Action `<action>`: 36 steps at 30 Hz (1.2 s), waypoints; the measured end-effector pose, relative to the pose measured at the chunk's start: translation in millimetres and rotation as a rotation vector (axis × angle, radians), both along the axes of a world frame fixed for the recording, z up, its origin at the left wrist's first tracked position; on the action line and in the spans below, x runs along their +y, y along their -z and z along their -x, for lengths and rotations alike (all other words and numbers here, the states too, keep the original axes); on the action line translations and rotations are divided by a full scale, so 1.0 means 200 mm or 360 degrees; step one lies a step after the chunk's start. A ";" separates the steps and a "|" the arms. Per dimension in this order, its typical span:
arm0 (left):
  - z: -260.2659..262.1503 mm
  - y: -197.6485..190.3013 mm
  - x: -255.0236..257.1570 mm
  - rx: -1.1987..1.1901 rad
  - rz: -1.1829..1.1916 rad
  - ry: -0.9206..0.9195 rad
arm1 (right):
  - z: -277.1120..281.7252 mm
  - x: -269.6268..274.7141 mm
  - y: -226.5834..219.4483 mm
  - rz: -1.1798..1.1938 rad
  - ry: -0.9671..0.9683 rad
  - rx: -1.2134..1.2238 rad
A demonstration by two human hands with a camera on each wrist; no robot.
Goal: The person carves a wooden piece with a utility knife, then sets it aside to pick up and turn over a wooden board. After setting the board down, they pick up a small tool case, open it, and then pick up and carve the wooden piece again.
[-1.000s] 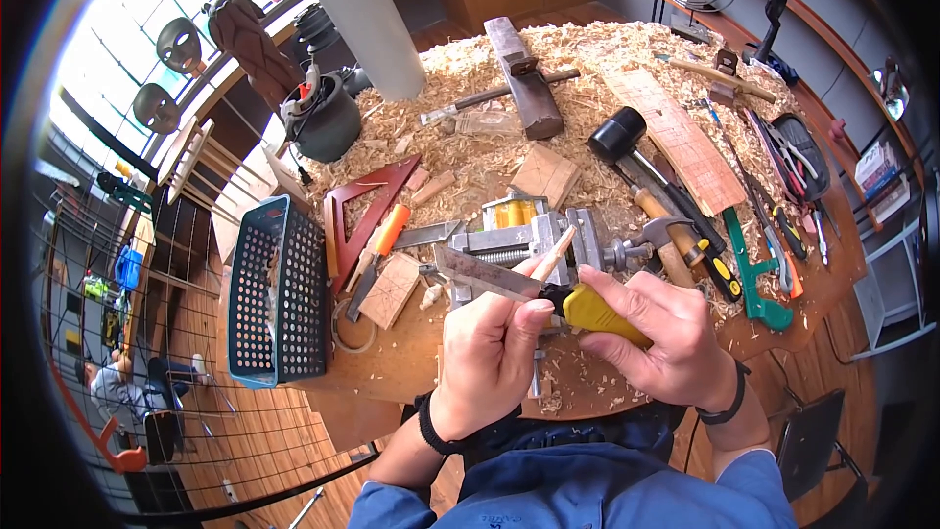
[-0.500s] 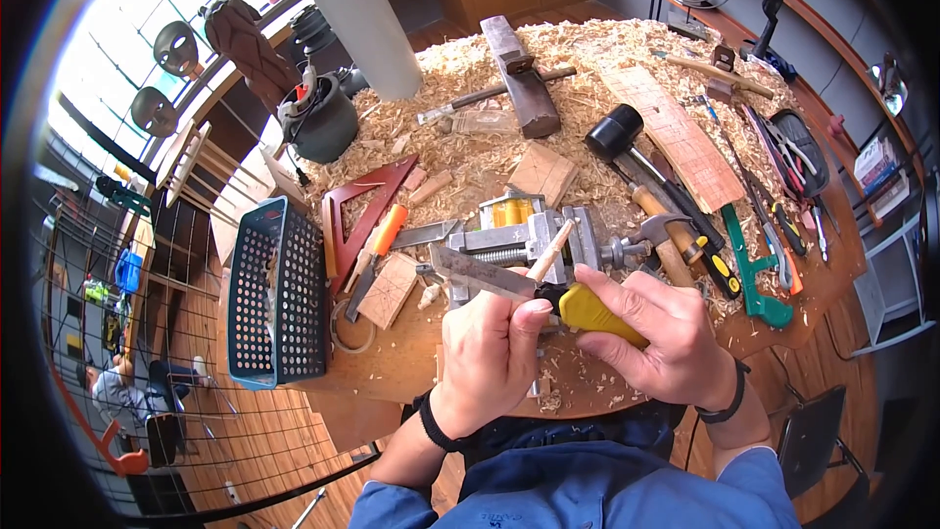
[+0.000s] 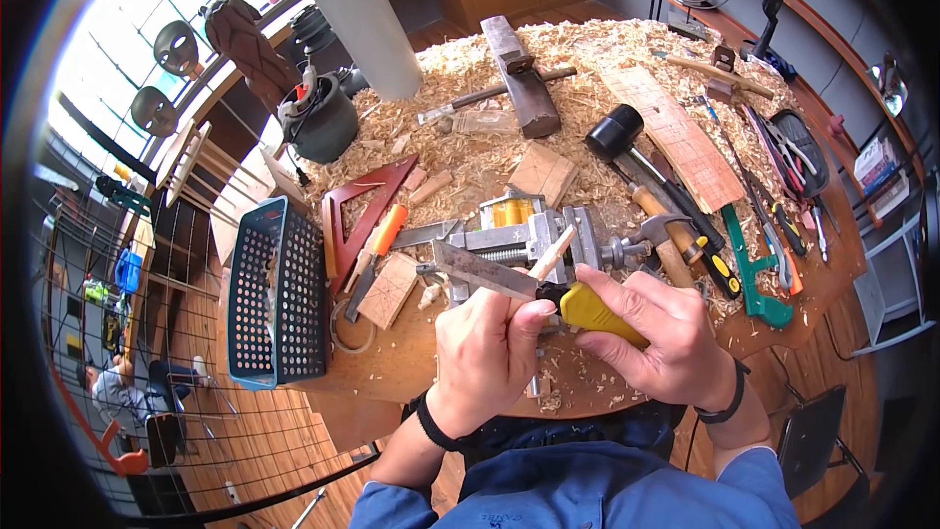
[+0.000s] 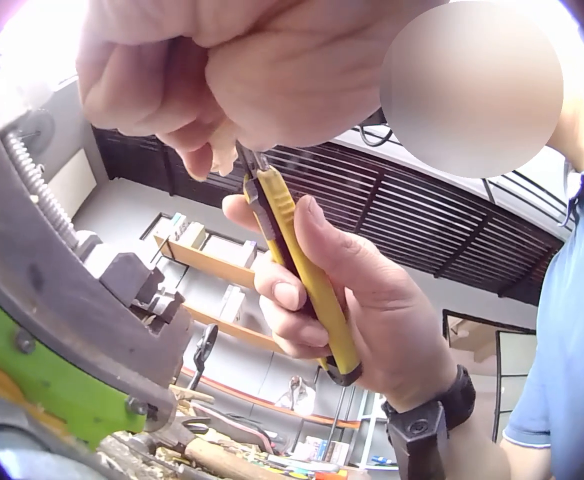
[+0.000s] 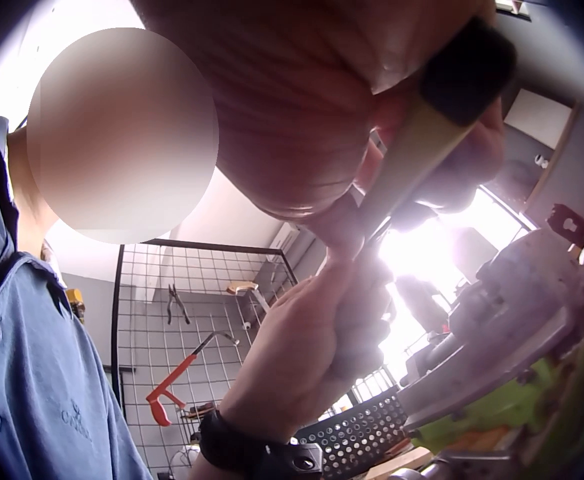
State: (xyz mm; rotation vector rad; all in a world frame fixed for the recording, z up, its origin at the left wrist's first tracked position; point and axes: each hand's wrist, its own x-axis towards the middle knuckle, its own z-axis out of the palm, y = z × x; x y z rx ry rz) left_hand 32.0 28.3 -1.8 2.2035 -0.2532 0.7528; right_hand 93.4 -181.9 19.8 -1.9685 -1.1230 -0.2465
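Observation:
My right hand [image 3: 661,333] grips the yellow handle of a utility knife [image 3: 597,315], its long grey blade [image 3: 482,270] extended to the left. A pale, whittled wooden stick [image 3: 554,253] is held in my left hand [image 3: 480,351], its tapered end pointing up and away. In the head view the blade crosses the stick low down, and my left thumb lies close by the blade's base. From the left wrist the knife [image 4: 317,285] appears upright in the right fingers; the stick is mostly hidden by the left hand. Just beyond both hands stands a metal vise [image 3: 587,235].
Left on the bench are a perforated basket [image 3: 279,294], a red set square [image 3: 343,220] and an orange-handled chisel [image 3: 392,228]. A black mallet [image 3: 617,133], hammer [image 3: 668,233] and green-handled saw [image 3: 764,309] lie right. Wood shavings [image 3: 450,157] cover the far side.
The left hand has shifted slightly to the left, and the stick's tip has dipped and tilted a little. Both hands keep their holds on stick and knife.

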 end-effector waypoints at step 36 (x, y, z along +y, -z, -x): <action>0.01 -0.03 0.00 0.0013 0.0106 -0.0060 | 0.02 0.01 0.01 -0.0028 0.0007 -0.0007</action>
